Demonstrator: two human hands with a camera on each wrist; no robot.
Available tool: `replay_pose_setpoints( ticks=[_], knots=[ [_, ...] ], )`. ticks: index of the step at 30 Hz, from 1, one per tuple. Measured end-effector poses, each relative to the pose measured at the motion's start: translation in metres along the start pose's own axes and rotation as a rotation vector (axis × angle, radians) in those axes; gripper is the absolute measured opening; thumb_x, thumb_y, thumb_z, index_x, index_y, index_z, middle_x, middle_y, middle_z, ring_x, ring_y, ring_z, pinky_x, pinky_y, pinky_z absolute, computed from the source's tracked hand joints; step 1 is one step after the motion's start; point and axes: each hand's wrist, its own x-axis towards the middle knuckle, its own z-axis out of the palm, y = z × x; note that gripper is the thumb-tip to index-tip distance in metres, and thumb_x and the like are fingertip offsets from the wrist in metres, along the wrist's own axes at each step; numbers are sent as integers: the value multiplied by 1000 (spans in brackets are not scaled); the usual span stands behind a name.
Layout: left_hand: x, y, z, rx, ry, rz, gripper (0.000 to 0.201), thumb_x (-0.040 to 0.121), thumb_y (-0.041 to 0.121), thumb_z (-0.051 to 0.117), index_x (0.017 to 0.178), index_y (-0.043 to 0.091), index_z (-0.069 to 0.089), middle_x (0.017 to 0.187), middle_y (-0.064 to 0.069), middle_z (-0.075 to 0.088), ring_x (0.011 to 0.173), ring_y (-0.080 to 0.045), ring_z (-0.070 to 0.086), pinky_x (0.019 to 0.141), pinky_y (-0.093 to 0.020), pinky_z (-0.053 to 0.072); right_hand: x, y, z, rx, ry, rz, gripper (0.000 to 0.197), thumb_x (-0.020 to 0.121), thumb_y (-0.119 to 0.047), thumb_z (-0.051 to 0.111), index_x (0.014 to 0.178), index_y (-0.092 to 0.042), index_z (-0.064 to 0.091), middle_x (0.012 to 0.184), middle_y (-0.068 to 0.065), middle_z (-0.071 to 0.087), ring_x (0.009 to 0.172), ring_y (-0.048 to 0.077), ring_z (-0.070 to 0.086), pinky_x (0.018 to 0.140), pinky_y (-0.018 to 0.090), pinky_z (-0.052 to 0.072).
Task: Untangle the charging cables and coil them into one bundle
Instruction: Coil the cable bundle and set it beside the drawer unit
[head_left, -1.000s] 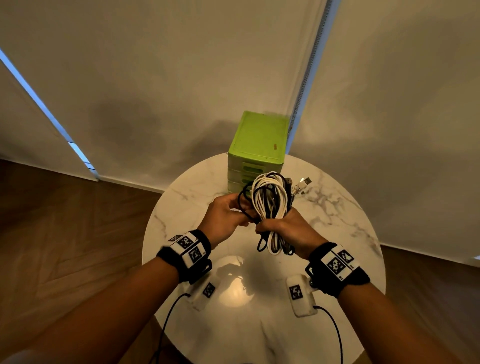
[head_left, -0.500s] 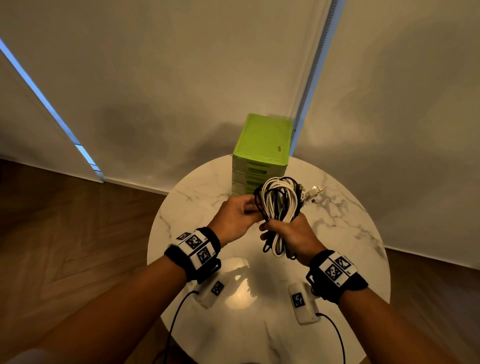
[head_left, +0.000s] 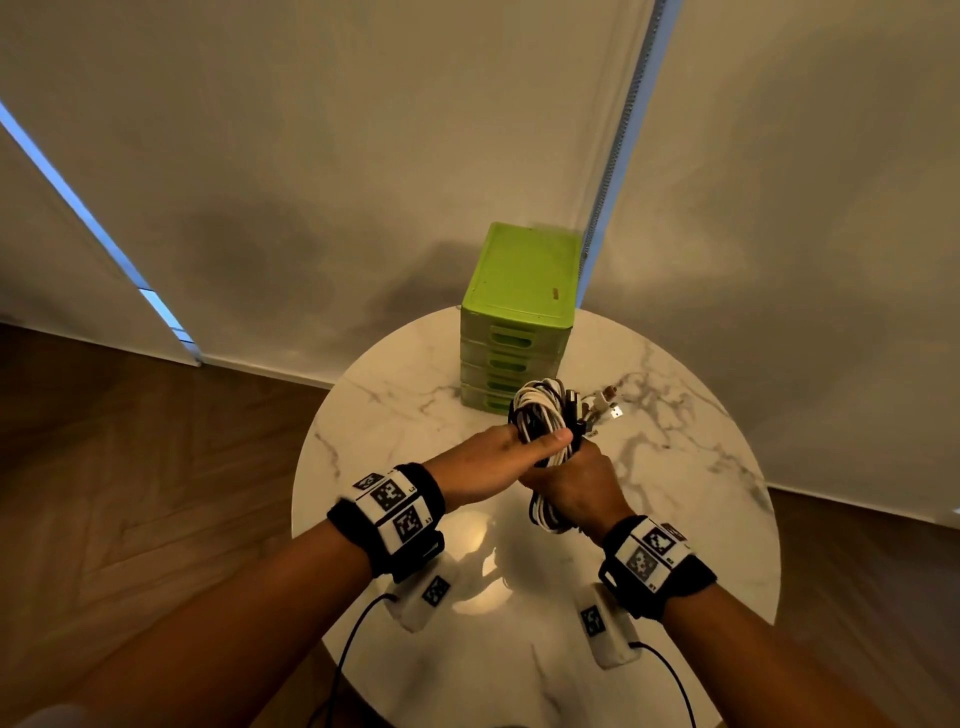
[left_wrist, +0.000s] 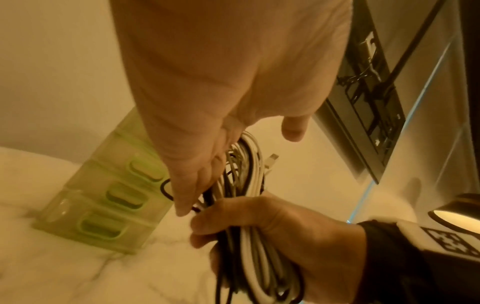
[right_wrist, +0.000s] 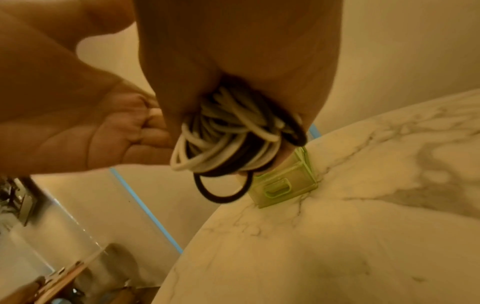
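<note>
A coiled bundle of white and black charging cables (head_left: 540, 410) is held upright above the round marble table (head_left: 389, 415). My right hand (head_left: 576, 488) grips the bundle around its middle, so loops stick out above and below the fist (left_wrist: 272, 222). My left hand (head_left: 493, 460) reaches in from the left and holds the upper loops, thumb across the front and fingers behind (left_wrist: 197, 181). Several plug ends (head_left: 608, 408) jut out at the upper right of the bundle. In the right wrist view the loops (right_wrist: 228, 144) hang out of the fist, one black loop lowest.
A green plastic drawer unit (head_left: 519, 291) stands at the back of the table, just behind the bundle. The table's edge curves close on both sides, with wooden floor (head_left: 156, 467) beyond. A pale blind (head_left: 311, 156) hangs behind the table.
My left hand has slid right onto the bundle, and its thumb now lies across the loops. The bundle stays in my right fist and sits a little lower, in front of the drawers.
</note>
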Motion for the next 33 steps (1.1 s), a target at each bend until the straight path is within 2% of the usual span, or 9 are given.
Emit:
replay_pose_setpoints(
  ticks=[4, 6, 8, 12, 21, 24, 27, 30, 33],
  knots=[
    [-1, -21, -4, -74, 5, -3, 44, 101, 49, 52, 136, 24, 59, 133, 9, 64, 122, -3, 58, 111, -33, 43, 3, 3, -3, 141, 29, 95, 8, 65, -19, 75, 73, -17, 72, 68, 0, 72, 66, 19, 68, 62, 37, 56],
    [2, -28, -7, -159, 88, 8, 39, 104, 36, 52, 139, 19, 55, 133, 5, 63, 119, -4, 60, 106, -27, 47, 7, 5, -5, 275, 62, 136, 9, 69, -12, 74, 62, -10, 70, 55, 1, 67, 50, 17, 61, 48, 30, 47],
    [11, -35, -12, -218, 175, 26, 34, 105, 31, 51, 136, 18, 57, 130, 0, 66, 115, -9, 65, 101, -27, 51, 15, 8, -9, 378, 85, 193, 14, 72, -12, 75, 65, -1, 71, 57, 11, 67, 47, 21, 58, 45, 25, 42],
    [36, -57, -18, -285, 299, -40, 28, 106, 29, 47, 126, 14, 61, 119, 1, 73, 105, -15, 71, 94, -31, 53, 31, 11, -14, 485, 78, 194, 25, 62, -20, 77, 74, 1, 73, 72, 27, 69, 62, 36, 65, 61, 44, 52],
    [134, -118, -23, -558, 480, -330, 19, 105, 22, 47, 121, 12, 53, 123, -10, 66, 88, -19, 67, 78, -32, 49, 63, 32, -16, 511, 26, 145, 7, 78, -2, 75, 82, 1, 70, 70, 26, 67, 62, 39, 65, 63, 48, 55],
    [165, -126, -20, -630, 478, -381, 30, 107, 32, 44, 127, 12, 52, 121, -10, 67, 85, -17, 67, 72, -30, 46, 68, 43, -12, 528, 18, 142, 6, 79, 1, 74, 83, 1, 70, 71, 26, 67, 62, 39, 66, 63, 50, 57],
    [186, -130, -17, -710, 519, -404, 38, 106, 39, 43, 131, 11, 53, 111, -6, 68, 85, -14, 69, 70, -30, 47, 70, 52, -12, 534, -3, 108, 9, 80, 4, 74, 85, -2, 70, 70, 22, 68, 61, 36, 66, 60, 43, 57],
    [191, -134, -14, -807, 586, -375, 32, 105, 32, 49, 126, 9, 54, 94, -4, 66, 72, -10, 71, 64, -28, 44, 69, 60, -13, 541, -9, 102, 12, 80, 4, 74, 86, -5, 71, 71, 16, 69, 62, 29, 66, 60, 38, 55],
    [189, -138, -14, -823, 595, -334, 31, 104, 31, 51, 125, 8, 56, 95, -6, 71, 76, -12, 70, 63, -27, 43, 67, 67, -11, 549, -5, 115, 13, 80, 3, 75, 89, -6, 71, 73, 13, 70, 65, 27, 67, 62, 38, 55]
  ],
)
